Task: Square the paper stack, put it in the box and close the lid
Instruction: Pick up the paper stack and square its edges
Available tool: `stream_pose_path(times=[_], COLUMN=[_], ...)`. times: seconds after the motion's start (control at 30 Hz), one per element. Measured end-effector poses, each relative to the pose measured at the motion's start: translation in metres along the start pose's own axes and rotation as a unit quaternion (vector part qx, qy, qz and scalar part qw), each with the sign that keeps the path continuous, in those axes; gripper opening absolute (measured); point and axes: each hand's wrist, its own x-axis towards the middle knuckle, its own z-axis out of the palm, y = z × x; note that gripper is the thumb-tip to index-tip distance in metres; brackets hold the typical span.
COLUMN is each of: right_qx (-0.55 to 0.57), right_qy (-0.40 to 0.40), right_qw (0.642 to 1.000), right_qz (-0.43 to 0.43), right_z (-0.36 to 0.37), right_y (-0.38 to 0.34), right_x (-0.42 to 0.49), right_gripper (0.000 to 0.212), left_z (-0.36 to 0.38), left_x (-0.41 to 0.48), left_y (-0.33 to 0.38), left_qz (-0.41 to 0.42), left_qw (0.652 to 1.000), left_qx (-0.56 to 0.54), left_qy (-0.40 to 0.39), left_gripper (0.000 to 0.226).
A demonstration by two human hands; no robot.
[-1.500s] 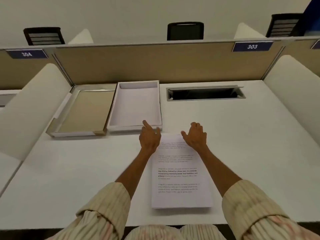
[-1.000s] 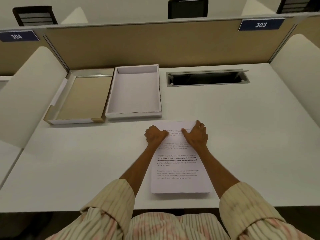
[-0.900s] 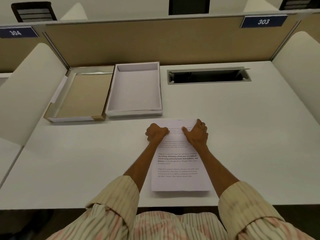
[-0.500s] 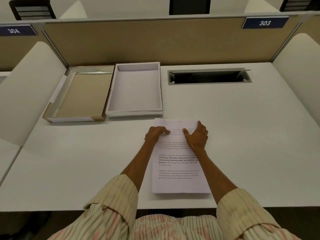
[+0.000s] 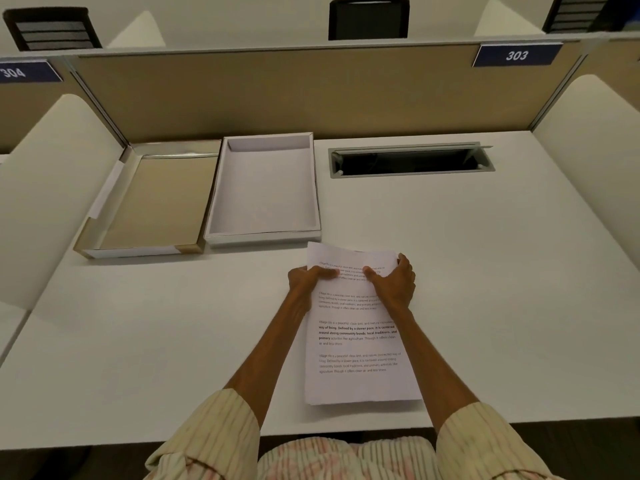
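My left hand (image 5: 308,277) and right hand (image 5: 393,282) are closed on the far end of the paper stack (image 5: 358,341) lying on the desk (image 5: 502,271) just before the empty box (image 5: 263,188); its uneven sheets may slide apart if lifted unsquared.

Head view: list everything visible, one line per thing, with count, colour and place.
paper stack: one, white, printed, desk front centre
box: one, white, open, beyond the stack
lid: one, tan inside, left of box
desk: one, white
cable slot: one, grey-rimmed, desk rear
partition: one, tan
number plates: two, blue, on partition
chairs: three, black, behind partition
left hand: gripping stack's left edge
right hand: gripping stack's right edge
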Motion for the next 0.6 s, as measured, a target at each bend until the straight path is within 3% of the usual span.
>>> stream_pose_path(times=[0.17,0.3,0.37,0.5,0.6], right_qx=[0.178,0.314,0.339,0.376,0.380], right_qy=[-0.100,-0.248,-0.235,-0.134,-0.107], right_qw=[0.978,0.915,0.911,0.911,0.897], right_qz=[0.052,0.047,0.019,-0.109,-0.202], right_z=[-0.023,-0.051,-0.064,-0.099,-0.120], right_y=[0.004,-0.008,-0.024,-0.057,-0.075], right_x=[0.019,0.017,0.009,-0.014,-0.038], right_gripper=[0.108,0.083,0.066,0.035,0.029], left_z=[0.001,-0.001,-0.002,-0.010,-0.015], left_x=[-0.014,-0.036,-0.049,-0.074,-0.086], left_y=[0.008,0.031,0.046,0.072,0.082], left_qz=[0.050,0.099,0.139,0.269,0.351], left_qw=[0.998,0.990,0.983,0.957,0.932], left_qx=[-0.008,-0.016,-0.013,-0.016,-0.018], left_qy=[-0.041,-0.102,-0.116,-0.107,-0.092], left_gripper=[0.036,0.039,0.042,0.038,0.044])
